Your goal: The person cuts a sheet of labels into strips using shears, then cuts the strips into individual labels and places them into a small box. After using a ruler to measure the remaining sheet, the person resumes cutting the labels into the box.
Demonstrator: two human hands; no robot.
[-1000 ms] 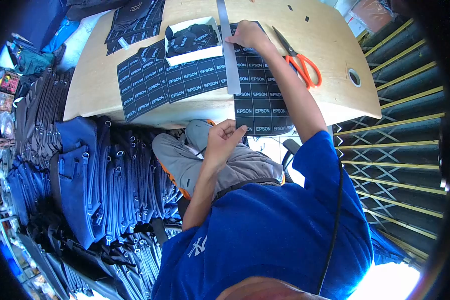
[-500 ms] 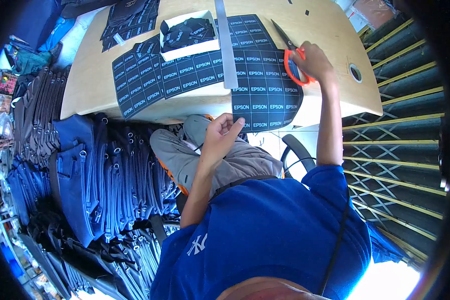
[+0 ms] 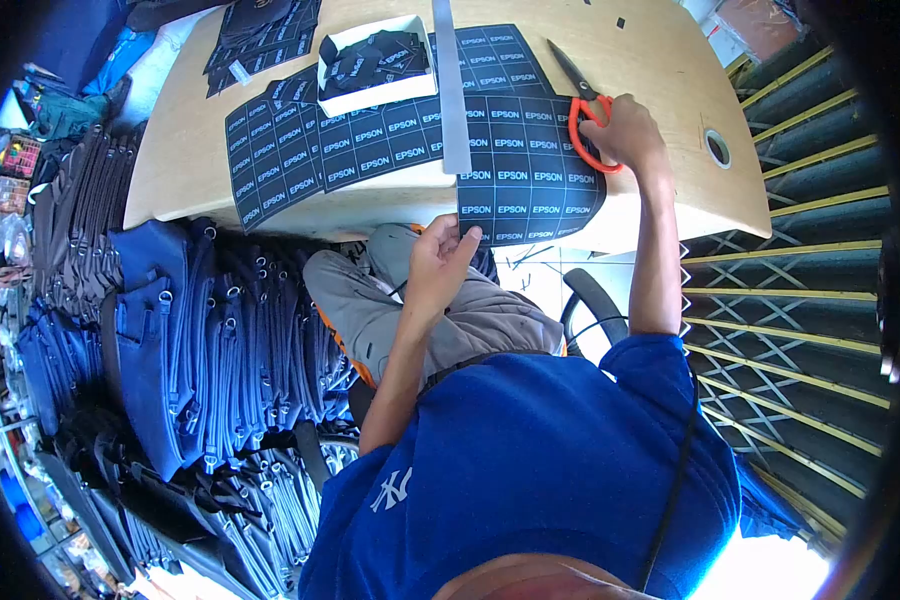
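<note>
Black EPSON-printed sheet (image 3: 530, 178) was on the table (image 3: 670, 75), near edge hanging past the table's front edge. Left hand (image 3: 440, 265) had its near-left corner pinched, thumb on top, other fingers mostly hidden. Orange-handled scissors (image 3: 586, 91) lay at the sheet's right edge, tips pointing away from the person. Right hand (image 3: 630, 138) was on the handles, fingers curled over them; couldn't tell whether any went through the loops or how tight the grip was. Metal strip (image 3: 452, 95) ran lengthwise along the sheet's left side. Left of the strip: more printed sheets (image 3: 358, 160), with 1 white box (image 3: 385, 97) on them, full of small black pieces (image 3: 378, 58). 2 dark scraps sat near the far edge. Round hole (image 3: 717, 148) on the right. Blue bags (image 3: 210, 350) were stacked lower left, folding gate (image 3: 785, 292) at right.
</note>
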